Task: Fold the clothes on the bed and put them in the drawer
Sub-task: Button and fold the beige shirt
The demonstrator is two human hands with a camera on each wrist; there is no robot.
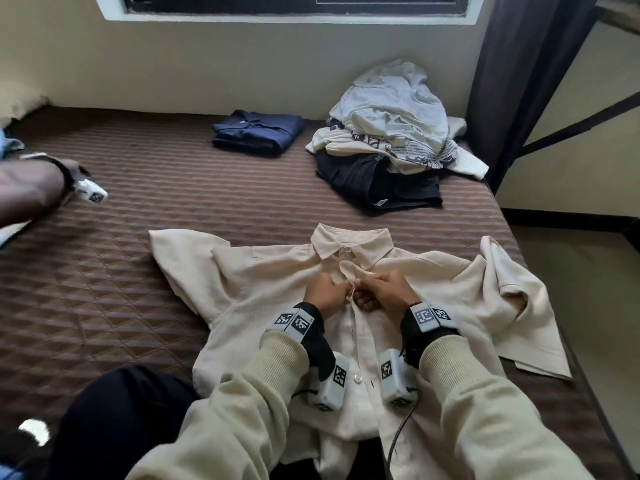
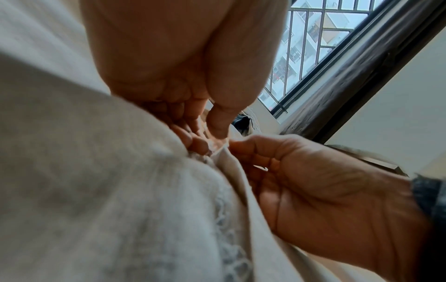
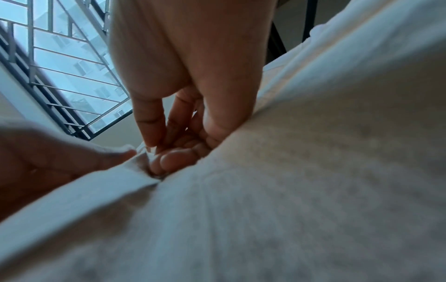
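Note:
A cream short-sleeved shirt (image 1: 263, 289) lies face up on the brown quilted bed (image 1: 104, 289), collar away from me. My left hand (image 1: 327, 292) and right hand (image 1: 382, 291) meet at its front placket just below the collar. Each pinches one edge of the placket between thumb and fingers. In the left wrist view the left hand (image 2: 205, 129) pinches the cloth, and the right hand (image 2: 301, 181) faces it. In the right wrist view the right hand (image 3: 173, 141) grips the white placket edge (image 3: 101, 183). A loose button (image 1: 356, 378) shows lower down the shirt.
A folded navy garment (image 1: 258, 133) lies by the far wall. A heap of unfolded white, printed and black clothes (image 1: 391, 140) sits at the back right. Another person's arm (image 1: 31, 188) reaches in from the left. A dark curtain (image 1: 519, 81) hangs right of the bed.

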